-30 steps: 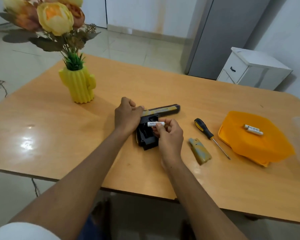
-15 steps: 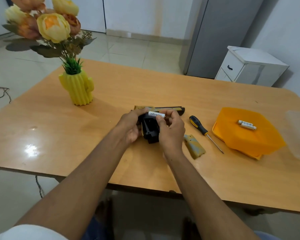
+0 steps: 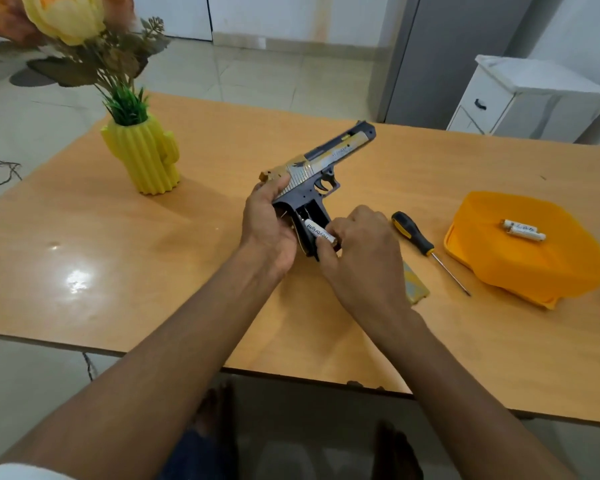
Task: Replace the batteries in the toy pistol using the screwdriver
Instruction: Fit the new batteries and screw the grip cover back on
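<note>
The black and gold toy pistol (image 3: 321, 166) is lifted off the wooden table (image 3: 84, 237), barrel pointing up and away to the right. My left hand (image 3: 267, 223) grips the back of its handle. The handle's battery slot faces me, uncovered. My right hand (image 3: 357, 251) pinches a white battery (image 3: 317, 231) whose far end lies at the slot. The black and yellow screwdriver (image 3: 420, 242) lies on the table just right of my right hand. The pistol's grey-gold cover plate (image 3: 414, 284) lies under my right wrist, partly hidden.
An upturned orange lid (image 3: 520, 265) at the right carries two white batteries (image 3: 522, 230). A yellow cactus vase with flowers (image 3: 142, 154) stands at the left. A white cabinet (image 3: 534, 98) and a grey door stand beyond the table.
The pistol has been raised and turned from lying flat to barrel up. My right hand has brought the battery down from the pistol's top to the slot in the handle.
</note>
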